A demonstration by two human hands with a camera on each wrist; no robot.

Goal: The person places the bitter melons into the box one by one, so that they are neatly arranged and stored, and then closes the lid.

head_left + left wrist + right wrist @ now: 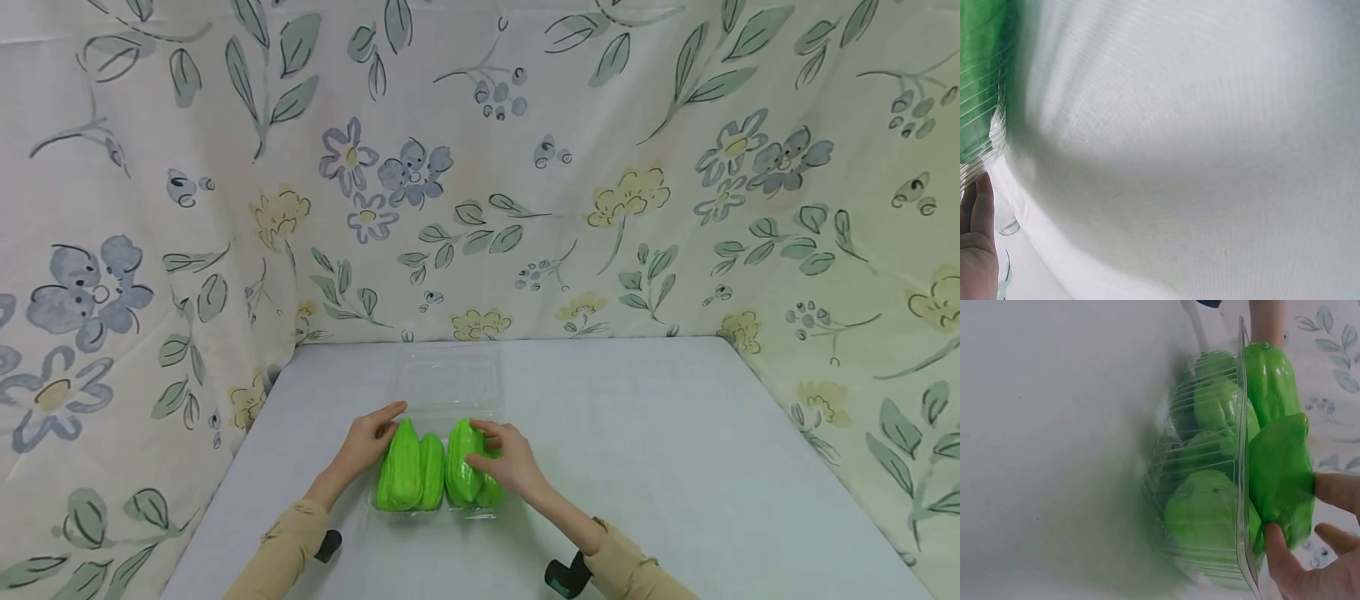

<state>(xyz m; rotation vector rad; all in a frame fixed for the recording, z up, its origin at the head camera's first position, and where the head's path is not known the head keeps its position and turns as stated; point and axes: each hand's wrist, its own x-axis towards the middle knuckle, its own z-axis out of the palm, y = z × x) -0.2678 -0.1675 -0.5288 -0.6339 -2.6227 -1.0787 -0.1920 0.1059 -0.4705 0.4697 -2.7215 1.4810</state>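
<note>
Bright green, ridged gourds (406, 471) fill a clear plastic clamshell box (472, 514) on the table, some piled above its rim. At the box's far left corner my left hand (366, 437) rests with fingers extended against the side. In the left wrist view its fingers (983, 209) touch the clear ribbed wall. My right hand (512, 458) has thumb and fingers around the upper gourd (1282, 478) on the right side of the pile. The right wrist view shows that gourd lying on others above the rim. Part of the right-hand pile is hidden by the hand.
The box's clear lid (448, 379) lies folded back behind it on the white tabletop (637, 450). A floral cloth (525, 192) hangs along the table's back and left. Dark wrist-mounted devices (567, 577) sit near both sleeves.
</note>
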